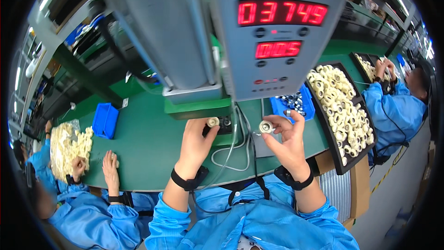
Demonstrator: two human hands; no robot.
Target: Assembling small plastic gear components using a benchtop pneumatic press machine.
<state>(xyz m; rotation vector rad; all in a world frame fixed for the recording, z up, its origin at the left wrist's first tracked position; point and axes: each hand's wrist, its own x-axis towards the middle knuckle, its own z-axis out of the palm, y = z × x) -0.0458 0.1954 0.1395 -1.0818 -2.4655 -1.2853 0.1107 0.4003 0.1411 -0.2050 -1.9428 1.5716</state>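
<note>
Two small cream ring parts are in play, one per hand. Left to right: at 9 o'clock a co-worker's hands (95, 166) sort a heap of cream parts (69, 146), with a blue bin (105, 120) just beyond on the green bench (148, 148). Your left hand (194, 146) is closed in a fingertip pinch on one cream ring (213, 121), holding it right at the black fixture (225, 124) under the grey press unit (185, 41), at about 12 o'clock from your wrist. Your right hand (287, 141) pinches a second ring (265, 127) between thumb and forefinger, other fingers loosely curled, held clear of the bench just right of the fixture. White cables (231, 153) loop on the bench between your hands. At 1 o'clock sits a blue tray of small metal pieces (292, 103); at 2 to 3 o'clock a black tray (334, 153) is piled with more cream rings. Far right, another person's hands (385, 67) work over a second black tray (365, 65). Handling, as I judge it: the rings look light, rigid moulded plastic, smooth, so easy to flick out of a pinch. Grip across the outer rim, opposite sides, light pressure; keep fingers off the centre bore. Can't tell which face is up on the left one.
</note>
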